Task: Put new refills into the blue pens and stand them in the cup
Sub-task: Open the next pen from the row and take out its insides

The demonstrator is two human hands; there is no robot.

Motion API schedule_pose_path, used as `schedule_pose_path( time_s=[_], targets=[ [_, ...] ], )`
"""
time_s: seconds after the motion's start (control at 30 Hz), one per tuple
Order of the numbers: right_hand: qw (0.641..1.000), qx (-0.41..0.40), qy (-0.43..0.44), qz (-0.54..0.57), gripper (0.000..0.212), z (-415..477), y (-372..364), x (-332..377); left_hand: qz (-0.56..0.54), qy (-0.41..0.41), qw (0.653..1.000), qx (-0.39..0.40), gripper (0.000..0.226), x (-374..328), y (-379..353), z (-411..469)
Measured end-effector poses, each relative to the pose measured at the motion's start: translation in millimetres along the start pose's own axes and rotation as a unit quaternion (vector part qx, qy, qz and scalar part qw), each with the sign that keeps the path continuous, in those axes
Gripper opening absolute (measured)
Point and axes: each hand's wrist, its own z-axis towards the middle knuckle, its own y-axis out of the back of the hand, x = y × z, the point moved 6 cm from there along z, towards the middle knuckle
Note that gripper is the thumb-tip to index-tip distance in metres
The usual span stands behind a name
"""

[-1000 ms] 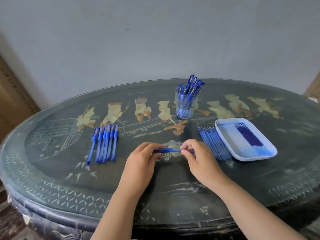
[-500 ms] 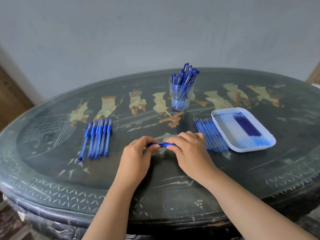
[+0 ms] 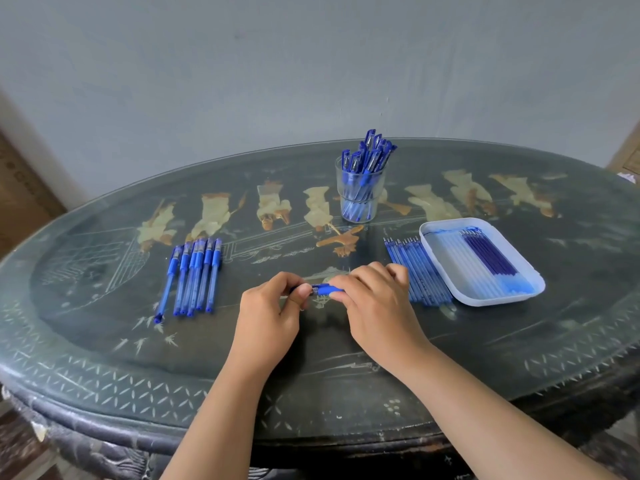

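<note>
A blue pen point(image 3: 322, 290) lies level between my two hands above the middle of the table. My left hand point(image 3: 273, 308) pinches its left end and my right hand point(image 3: 372, 299) grips its right part; most of the pen is hidden by my fingers. Several blue pens point(image 3: 194, 277) lie in a row on the left. A clear cup point(image 3: 360, 194) at the back holds several capped blue pens upright. Several refills point(image 3: 417, 271) lie in a row right of my right hand.
A white tray point(image 3: 483, 301) at the right holds dark blue refills and some clear ones. The dark oval table point(image 3: 104, 341) has inlaid figures and a glass top. A grey wall stands behind it.
My hands have closed in toward each other along the pen, so less of it shows between them. The view has dipped slightly and shifted toward the table.
</note>
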Motion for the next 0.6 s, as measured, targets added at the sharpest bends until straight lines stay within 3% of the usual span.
schedule_pose_path(
  time_s=[0.3, 0.43, 0.6],
  targets=[
    [1.000, -0.017, 0.014, -0.018, 0.022, -2.1, 1.4, 3.4, -0.002, 0.037, 0.999, 0.013, 0.017, 7.5, -2.2, -1.0],
    [0.996, -0.054, -0.067, -0.022, 0.025, 0.6, 10.6, -12.3, -0.056, 0.103, 0.991, -0.064, 0.030, 19.0, 13.6, -1.9],
    [0.995, -0.048, -0.068, -0.045, 0.026, 1.5, 7.3, -11.1, -0.036, 0.096, 0.994, -0.042, 0.019, 13.8, 6.5, -2.0]
  ],
)
